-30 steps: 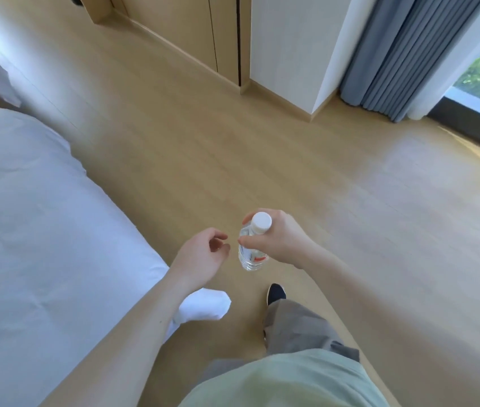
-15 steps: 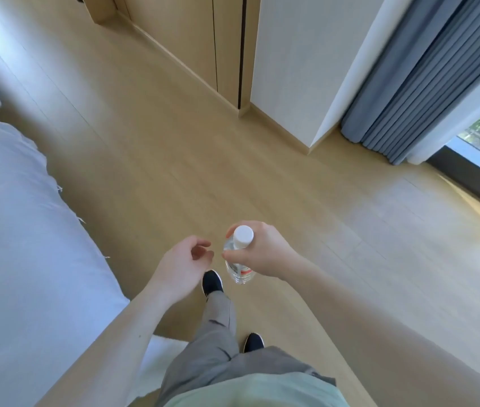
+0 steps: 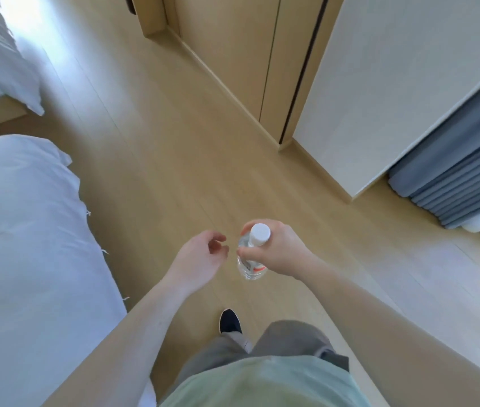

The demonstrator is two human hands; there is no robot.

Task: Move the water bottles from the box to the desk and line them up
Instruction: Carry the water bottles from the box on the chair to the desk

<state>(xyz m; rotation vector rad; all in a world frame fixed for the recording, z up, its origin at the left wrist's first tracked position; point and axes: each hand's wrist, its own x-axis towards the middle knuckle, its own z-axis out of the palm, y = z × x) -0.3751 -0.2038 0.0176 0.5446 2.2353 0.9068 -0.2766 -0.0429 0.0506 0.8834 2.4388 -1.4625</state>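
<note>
Water bottle (image 3: 249, 261) roughly upright, white cap (image 3: 259, 234) up toward camera, base down over wood floor (image 3: 174, 171). Right hand (image 3: 278, 250) wrapped round neck, carrying it mid-air. Left hand (image 3: 200, 259) just beside, fingers loosely curled, holding nothing. White bed (image 3: 27, 245) along left.

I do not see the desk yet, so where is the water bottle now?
In the head view, the water bottle is low of centre, held upright in the right hand above the wooden floor, beside the empty left hand.
</note>
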